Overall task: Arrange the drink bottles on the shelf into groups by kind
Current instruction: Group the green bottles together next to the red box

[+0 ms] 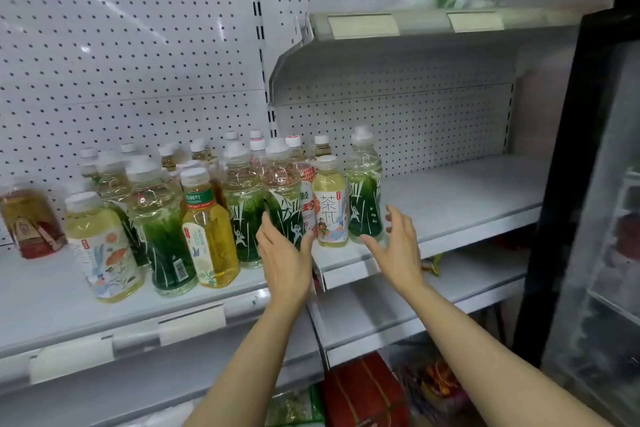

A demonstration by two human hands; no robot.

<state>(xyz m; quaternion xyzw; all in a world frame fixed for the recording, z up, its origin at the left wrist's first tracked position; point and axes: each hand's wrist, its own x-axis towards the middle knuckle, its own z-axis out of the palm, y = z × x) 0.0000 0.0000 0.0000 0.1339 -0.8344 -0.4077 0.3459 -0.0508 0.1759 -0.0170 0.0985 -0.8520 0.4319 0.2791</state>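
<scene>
Far left: brown-red pack (pixel 33 224) leaning against the pegboard back (pixel 121 45), well apart from both hands.
Left shelf (pixel 52 291): crowding together a bunch of drink bottles, pale floral-label bottle (pixel 102 246) sitting out front, green-label bottle (pixel 162 229) and golden tea bottle (pixel 207 229) just beside it.
Left hand (pixel 285 260): wrapping around the lower half of a green-label bottle (pixel 282 198), thumb on its left side, fingers curling round the right, right at the seam between the two shelves.
Middle: small tea bottle (pixel 330 201) standing upright between the hands, touching neither as far as visible.
Right hand (pixel 398 239): hovering loose, fingers spread and relaxed, gripping nothing, fingertips (pixel 391 215) just beside the rightmost green bottle (pixel 365 191) but apart from it.
Right shelf (pixel 467 194): holding only those last bottles at its left end.
</scene>
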